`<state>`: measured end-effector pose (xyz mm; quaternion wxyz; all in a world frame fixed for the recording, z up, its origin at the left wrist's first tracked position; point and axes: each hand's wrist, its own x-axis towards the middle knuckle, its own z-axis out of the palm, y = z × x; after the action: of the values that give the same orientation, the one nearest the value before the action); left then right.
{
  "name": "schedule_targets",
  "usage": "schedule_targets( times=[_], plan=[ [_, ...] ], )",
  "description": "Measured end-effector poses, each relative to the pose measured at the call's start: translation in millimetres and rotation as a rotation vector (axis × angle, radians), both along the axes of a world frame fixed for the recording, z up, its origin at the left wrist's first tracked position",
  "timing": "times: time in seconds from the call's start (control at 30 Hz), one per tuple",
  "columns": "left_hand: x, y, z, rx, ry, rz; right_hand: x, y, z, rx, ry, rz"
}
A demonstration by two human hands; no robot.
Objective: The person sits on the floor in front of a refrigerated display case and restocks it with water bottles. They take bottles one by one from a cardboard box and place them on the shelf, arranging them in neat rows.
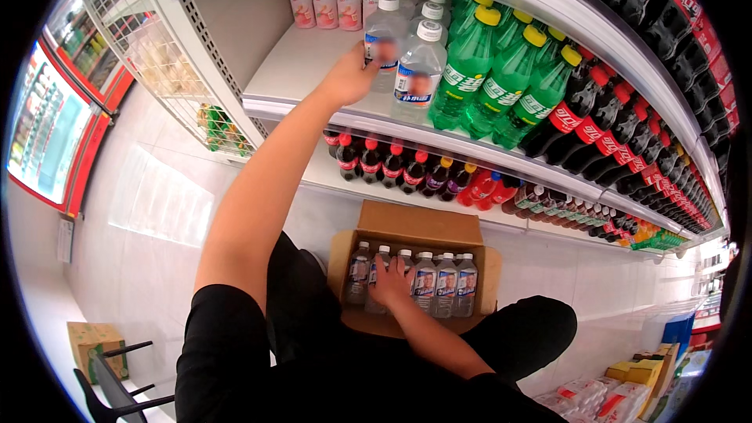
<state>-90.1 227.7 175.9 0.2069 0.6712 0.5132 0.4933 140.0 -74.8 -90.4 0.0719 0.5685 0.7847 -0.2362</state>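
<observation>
My left hand (351, 77) reaches to the upper shelf and grips a clear plastic bottle (385, 29) with a white cap and a blue-and-white label. Right beside it stands a matching bottle (420, 64) at the shelf's front, with more of the same kind behind. Down between my legs is an open cardboard box (418, 220) holding several similar clear bottles (446, 285). My right hand (392, 283) lies over the bottles in the box's left half, fingers spread on their upper parts. Whether its fingers close around one is hidden.
Green soda bottles (464, 70) with yellow caps, then cola bottles (578, 103), fill the shelf rightward. Drink cartons (324, 0) stand at the back left. Small bottles (393, 164) line the lower shelf. A wire rack (170, 82) is left; a black chair (111, 388) and carton (94, 343) are lower left.
</observation>
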Motion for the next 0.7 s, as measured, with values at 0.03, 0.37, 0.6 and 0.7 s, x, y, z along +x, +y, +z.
schedule_targets(
  times=[0.03, 0.37, 0.6, 0.7],
  plan=[
    [-2.4, -3.9, -6.2, 0.025, -0.014, 0.01, 0.9, 1.0, 2.0, -0.017, 0.001, 0.019],
    [17.8, -155.7, -12.3, 0.168, 0.123, 0.018, -1.4, -3.5, -20.4, -0.316, 0.354, 0.035],
    [24.1, -170.6, -58.5, -0.29, -0.15, -0.151, -6.4, -22.6, -63.4, -0.307, 0.773, -0.222],
    [25.0, -174.7, -60.5, -0.405, -0.175, -0.2, 0.0, -8.4, -71.0, -0.902, 0.918, -0.572]
  ],
)
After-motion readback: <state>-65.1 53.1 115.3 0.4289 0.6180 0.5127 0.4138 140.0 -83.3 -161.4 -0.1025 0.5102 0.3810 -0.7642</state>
